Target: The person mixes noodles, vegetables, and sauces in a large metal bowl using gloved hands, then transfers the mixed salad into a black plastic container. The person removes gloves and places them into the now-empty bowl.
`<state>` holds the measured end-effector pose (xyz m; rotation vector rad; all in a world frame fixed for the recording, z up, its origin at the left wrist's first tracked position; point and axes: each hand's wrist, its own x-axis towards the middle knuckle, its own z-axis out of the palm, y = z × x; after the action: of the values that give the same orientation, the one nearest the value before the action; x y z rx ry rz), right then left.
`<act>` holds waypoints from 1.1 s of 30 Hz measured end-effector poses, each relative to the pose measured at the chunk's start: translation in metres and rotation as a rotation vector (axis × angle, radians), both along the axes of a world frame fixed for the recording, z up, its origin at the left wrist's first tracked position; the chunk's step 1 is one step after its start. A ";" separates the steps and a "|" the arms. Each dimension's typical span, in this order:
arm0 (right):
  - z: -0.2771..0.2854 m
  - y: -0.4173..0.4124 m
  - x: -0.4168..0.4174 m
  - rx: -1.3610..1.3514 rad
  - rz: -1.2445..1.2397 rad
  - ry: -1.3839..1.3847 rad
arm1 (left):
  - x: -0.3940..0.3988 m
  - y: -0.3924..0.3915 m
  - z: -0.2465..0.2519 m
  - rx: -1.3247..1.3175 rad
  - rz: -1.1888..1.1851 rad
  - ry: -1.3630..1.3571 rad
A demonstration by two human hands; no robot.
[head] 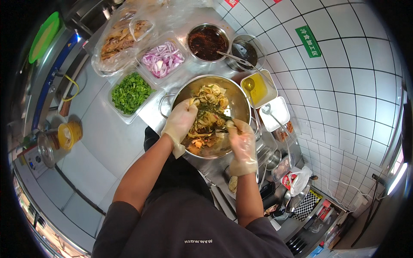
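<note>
A round stainless steel pot [240,96] stands before me, holding mixed food: pale sliced pieces, dark green strands and orange-pink chunks. Over its left side, my left hand [183,117], in a translucent glove, pinches some of the dark green strands [211,109]. The same strands run across to my right hand [241,138], also gloved, whose fingers close on them above the right side of the pot. Chopped green herbs [132,93] fill a clear plastic container to the left, and sliced red onion [163,59] fills another behind it.
Behind the pot are a steel pot of dark red sauce [207,43] and a container with dark contents [244,53]. To the right stand a white tub of yellow oil [258,90] with a ladle and a white tub [276,113] with a spoon. A plastic bag of food [119,38] lies back left. A tiled wall borders the right.
</note>
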<state>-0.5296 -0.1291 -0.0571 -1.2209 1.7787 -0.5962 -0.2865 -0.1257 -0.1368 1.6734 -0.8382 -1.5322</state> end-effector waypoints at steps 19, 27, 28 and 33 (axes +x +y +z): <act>0.064 -0.001 0.014 -0.382 0.493 0.343 | -0.030 -0.011 0.070 -0.544 -0.627 -0.407; -0.003 0.042 -0.027 -0.104 -0.046 -0.222 | -0.038 0.025 -0.003 0.035 -0.577 -0.573; 0.000 0.040 -0.030 -0.114 -0.077 -0.289 | -0.036 0.031 -0.002 0.045 -0.548 -0.577; 0.028 0.012 -0.028 -0.122 -0.339 -0.558 | -0.032 0.035 0.011 0.191 -0.324 -0.519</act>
<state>-0.5578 -0.1166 -0.0286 -0.7267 1.4832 -1.1331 -0.3184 -0.0907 -0.1262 2.2105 -1.3182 -1.4326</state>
